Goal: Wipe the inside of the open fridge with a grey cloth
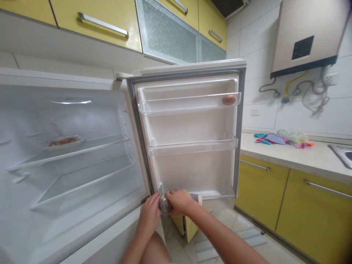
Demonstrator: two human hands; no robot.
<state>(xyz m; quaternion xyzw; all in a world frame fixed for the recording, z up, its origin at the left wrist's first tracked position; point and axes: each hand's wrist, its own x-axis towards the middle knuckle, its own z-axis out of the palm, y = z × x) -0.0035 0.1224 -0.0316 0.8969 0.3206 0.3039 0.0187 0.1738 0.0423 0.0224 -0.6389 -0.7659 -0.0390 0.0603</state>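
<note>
A greyish-purple cloth (164,205) with a pale edge is bunched over the front of the lowest door shelf (217,194) of an open fridge. My right hand (178,201) grips it from above, fingers curled and the back of the hand up. Close beside, my left hand (150,209) has its fingers closed at the cloth's left end, near the hinge side of the door; its fingertips are partly hidden. The fridge door (189,128) stands swung open to the right. Above, a brown egg (229,99) lies at the right end of the top door shelf (178,105).
Inside the fridge, a tray of food (64,142) sits on the upper glass shelf (104,143). Colourful cloths (275,139) lie on the counter (291,157) by the sink (342,156). Yellow cabinets (96,18) hang overhead, and a water heater (305,36) is on the wall.
</note>
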